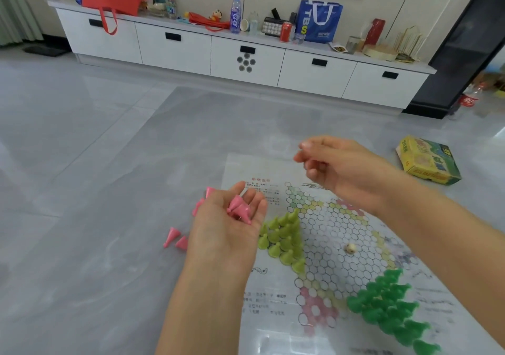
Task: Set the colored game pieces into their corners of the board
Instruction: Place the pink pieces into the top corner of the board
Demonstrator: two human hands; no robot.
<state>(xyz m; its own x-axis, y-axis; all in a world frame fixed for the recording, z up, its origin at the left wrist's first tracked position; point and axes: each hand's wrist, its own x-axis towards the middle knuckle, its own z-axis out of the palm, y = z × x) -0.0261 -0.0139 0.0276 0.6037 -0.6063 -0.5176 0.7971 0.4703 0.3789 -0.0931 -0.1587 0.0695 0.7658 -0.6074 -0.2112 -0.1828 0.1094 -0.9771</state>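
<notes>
The left hand lies palm up, cupping a few glossy pink plastic cone pieces; more pink cones lie loose on the grey floor beside it. The right hand hovers above the thin printed hexagon-grid paper board, fingers loosely curled; whether they pinch anything I cannot tell. Lime-green pawns and dark-green pawns fill two corners.

Our one head view, facing forward and down.
We look closely over the board on the floor, toward a far cabinet.

Blue tote bag on cabinet: "TBS"; board print and yellow box lettering too blurred
</notes>
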